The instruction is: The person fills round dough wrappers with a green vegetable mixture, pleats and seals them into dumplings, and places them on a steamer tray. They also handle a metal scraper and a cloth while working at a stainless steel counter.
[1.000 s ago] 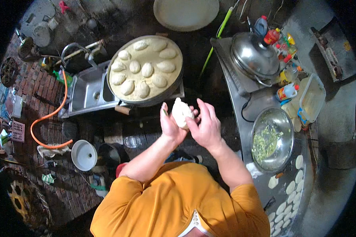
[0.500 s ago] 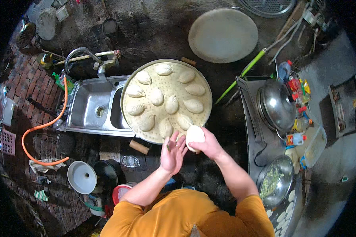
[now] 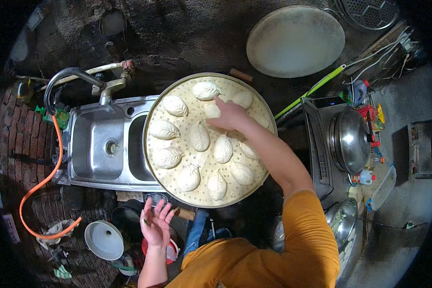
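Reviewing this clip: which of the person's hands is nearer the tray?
Right. The right hand is over the tray, fingers at a bun; the left hand is open, outside the tray's near edge.

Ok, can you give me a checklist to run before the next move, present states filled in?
1. Left grip empty: ok, open, off the round steamer tray.
2. Right grip clear of the pleated bun: not ok, over it; contact uncertain.
3. That bun clear of neighbours: cannot tell, partly covered.
4. Upper-left pleated bun apart from others: ok.
5. Faucet clear of tray: ok.
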The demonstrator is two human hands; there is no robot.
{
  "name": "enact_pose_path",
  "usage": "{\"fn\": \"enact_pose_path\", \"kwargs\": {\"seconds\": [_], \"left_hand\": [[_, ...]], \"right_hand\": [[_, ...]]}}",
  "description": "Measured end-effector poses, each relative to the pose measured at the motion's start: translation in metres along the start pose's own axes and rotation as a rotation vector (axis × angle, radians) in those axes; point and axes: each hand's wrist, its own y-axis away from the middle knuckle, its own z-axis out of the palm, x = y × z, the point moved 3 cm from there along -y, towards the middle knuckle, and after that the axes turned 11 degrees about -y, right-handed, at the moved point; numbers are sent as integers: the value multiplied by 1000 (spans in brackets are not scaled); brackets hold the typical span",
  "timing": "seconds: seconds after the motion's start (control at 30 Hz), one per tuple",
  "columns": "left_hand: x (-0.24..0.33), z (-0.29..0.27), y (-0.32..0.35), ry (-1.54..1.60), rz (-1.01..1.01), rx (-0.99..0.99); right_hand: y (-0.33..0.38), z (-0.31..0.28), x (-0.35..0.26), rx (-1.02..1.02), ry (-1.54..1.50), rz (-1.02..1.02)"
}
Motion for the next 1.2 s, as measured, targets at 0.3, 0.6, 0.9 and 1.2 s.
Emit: {"fn": "enact_pose_path", "kwargs": {"seconds": [0.3,0.6,0.9,1.2], "left_hand": [[33,-5,-24,-16,81,-29],[36,-7,-30,-61,110,-31],[41,4,-35,2,66,-100],[44,27,-37,-118,98,-234]], "right_hand": [[27,-19,33,171,-130,-136],[15,25,49,466,-367,36],[3,38,52,471,-581,111],[47,23,63,556,-672,103]]}}
